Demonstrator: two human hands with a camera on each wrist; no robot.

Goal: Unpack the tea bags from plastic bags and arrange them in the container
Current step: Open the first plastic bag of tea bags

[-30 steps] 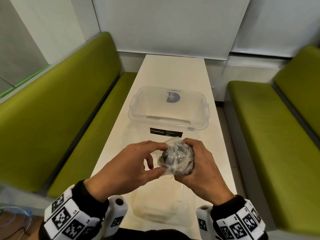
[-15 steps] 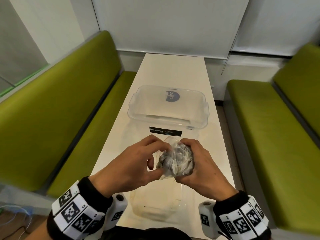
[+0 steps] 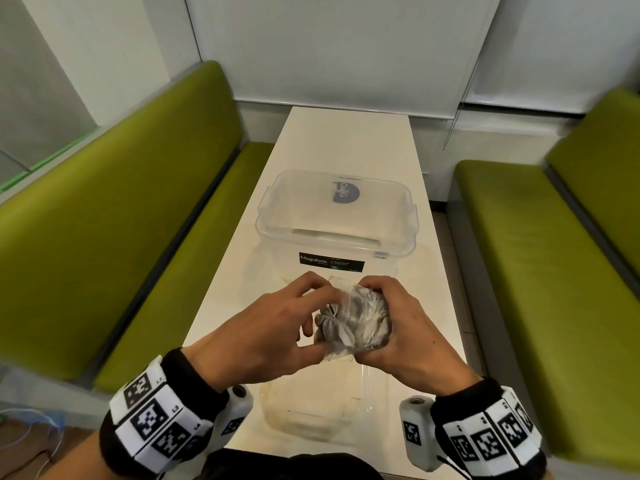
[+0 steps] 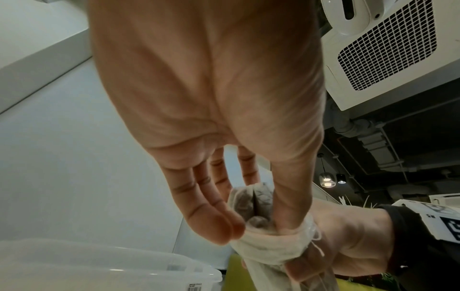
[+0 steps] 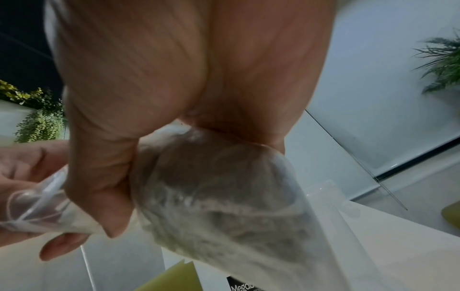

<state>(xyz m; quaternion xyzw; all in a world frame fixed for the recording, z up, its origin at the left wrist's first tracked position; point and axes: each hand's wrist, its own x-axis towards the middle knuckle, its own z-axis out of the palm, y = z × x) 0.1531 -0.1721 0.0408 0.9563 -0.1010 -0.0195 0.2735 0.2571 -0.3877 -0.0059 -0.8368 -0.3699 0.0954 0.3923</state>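
Between both hands (image 3: 277, 330), plastic bag (image 3: 356, 317), pinched

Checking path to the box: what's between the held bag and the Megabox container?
Head view: only bare white table between plastic bag and lidded container.

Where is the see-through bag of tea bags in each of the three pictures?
Head view: the plastic bag is low in the middle, between the left hand and right hand.
Left wrist view: the bag is low, right of centre, past the fingertips.
Right wrist view: it fills the lower middle, under the palm.
Shared landmark: the clear container with the black Megabox label.
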